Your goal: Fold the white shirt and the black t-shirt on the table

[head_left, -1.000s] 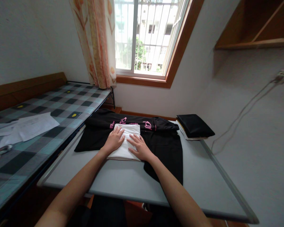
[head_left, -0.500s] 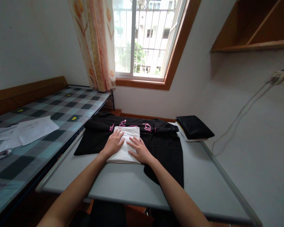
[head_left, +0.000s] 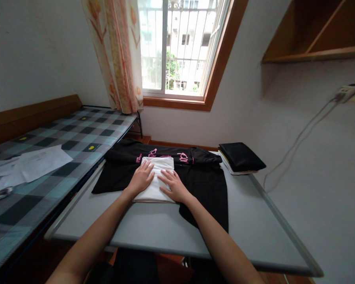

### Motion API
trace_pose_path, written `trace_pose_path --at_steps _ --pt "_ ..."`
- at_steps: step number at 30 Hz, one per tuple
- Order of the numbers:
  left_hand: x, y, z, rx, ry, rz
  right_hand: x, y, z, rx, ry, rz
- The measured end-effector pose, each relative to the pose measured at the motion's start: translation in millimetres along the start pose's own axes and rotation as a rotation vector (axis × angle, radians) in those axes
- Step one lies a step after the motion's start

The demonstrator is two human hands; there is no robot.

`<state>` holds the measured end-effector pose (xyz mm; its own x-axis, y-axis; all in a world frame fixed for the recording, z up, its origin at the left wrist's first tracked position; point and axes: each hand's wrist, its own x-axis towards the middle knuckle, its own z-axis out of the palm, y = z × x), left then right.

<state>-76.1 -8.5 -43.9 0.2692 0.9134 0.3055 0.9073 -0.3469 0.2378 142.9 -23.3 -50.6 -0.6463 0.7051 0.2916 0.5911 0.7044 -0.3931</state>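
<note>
Grey table (head_left: 254, 221); folded white cloth (head_left: 158, 193) under grip (head_left: 157, 181).

At center, two hands (head_left: 157, 182) press white folded cloth (head_left: 157, 192) over a black garment (head_left: 207, 185); its pink lettering (head_left: 182, 157) is hard to read.

Shelf (head_left: 322, 35) — cut off, upper right

Bedroom in a home, checked mattress (head_left: 56, 136) on a bed, tulip-patterned curtain (head_left: 118, 59), barred window (head_left: 180, 51), wooden wall shelf (head_left: 316, 35)
</note>
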Motion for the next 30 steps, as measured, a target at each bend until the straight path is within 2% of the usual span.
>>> trace_pose_path --at_steps 30 --pt "0.8 -2.3 1.4 -0.027 -0.005 -0.008 0.1 -0.9 -1.6 0.010 -0.011 0.009"
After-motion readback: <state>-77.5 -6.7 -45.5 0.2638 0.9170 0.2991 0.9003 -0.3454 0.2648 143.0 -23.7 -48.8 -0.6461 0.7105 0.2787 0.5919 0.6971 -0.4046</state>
